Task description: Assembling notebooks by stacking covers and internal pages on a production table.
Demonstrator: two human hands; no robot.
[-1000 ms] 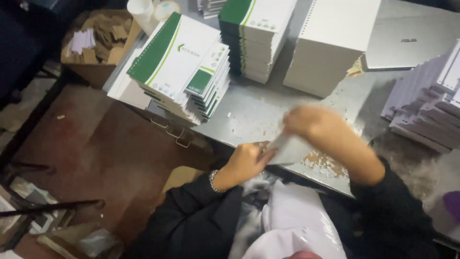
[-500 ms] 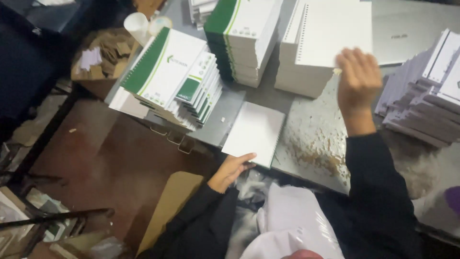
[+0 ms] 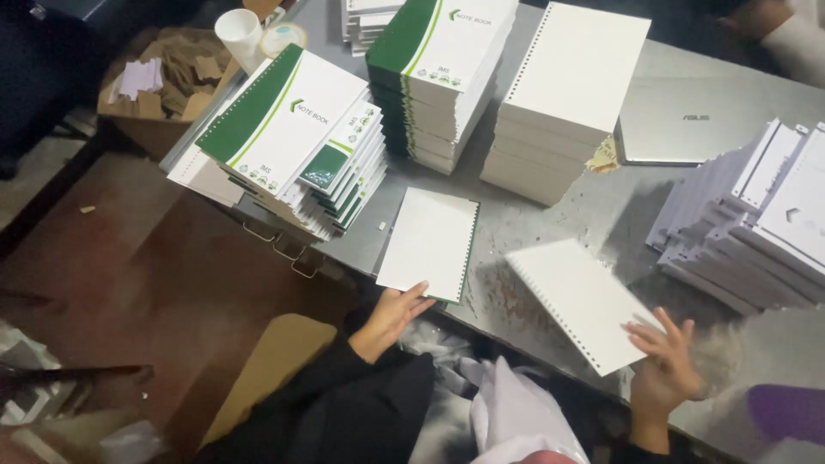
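Meanwhile, notebook stacks [image 3: 447, 77] crowd both open-grip hands: left [image 3: 397, 311] touching booklet [image 3: 430, 242], right [image 3: 666, 365] touching punched sheet [image 3: 580, 301].

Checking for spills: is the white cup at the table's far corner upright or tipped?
Upright. The cup stands with its open mouth up, beside a round lid, behind the green notebook stack. Its contents cannot be seen.

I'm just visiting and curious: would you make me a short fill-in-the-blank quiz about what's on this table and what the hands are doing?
1. The left hand touches the near edge of a white pad with a ____ back cover.
2. The right hand rests on a punched white ____.
3. A closed grey ____ lies beyond the tall white stack.

Missing words: green; sheet; laptop
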